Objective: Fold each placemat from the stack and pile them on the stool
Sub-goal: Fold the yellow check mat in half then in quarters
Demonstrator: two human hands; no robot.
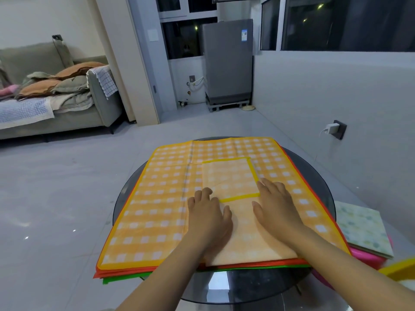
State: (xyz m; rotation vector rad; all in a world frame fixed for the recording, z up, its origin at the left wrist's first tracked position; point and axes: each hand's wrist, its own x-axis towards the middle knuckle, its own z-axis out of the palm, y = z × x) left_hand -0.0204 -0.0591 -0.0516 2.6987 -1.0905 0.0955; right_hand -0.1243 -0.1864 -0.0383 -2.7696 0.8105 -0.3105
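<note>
A stack of placemats [157, 198] lies on a round dark glass table [314, 182]; the top one is orange-and-white checked with a yellow border, and red and green edges show beneath. On top of it sits a partly folded orange placemat [231, 178], pale side up, with a yellow border strip across its middle. My left hand [208, 212] rests flat on its left part. My right hand [276, 205] presses flat on its right part, fingers straight. At the right, a pink stool [363, 254] carries a folded pale green patterned placemat [361, 227].
Grey tiled floor surrounds the table. A grey sofa [67, 104] with pillows and blankets stands at the far left. A grey appliance [228, 61] stands by the back window. A charger is plugged into a wall socket [339, 129] on the right wall.
</note>
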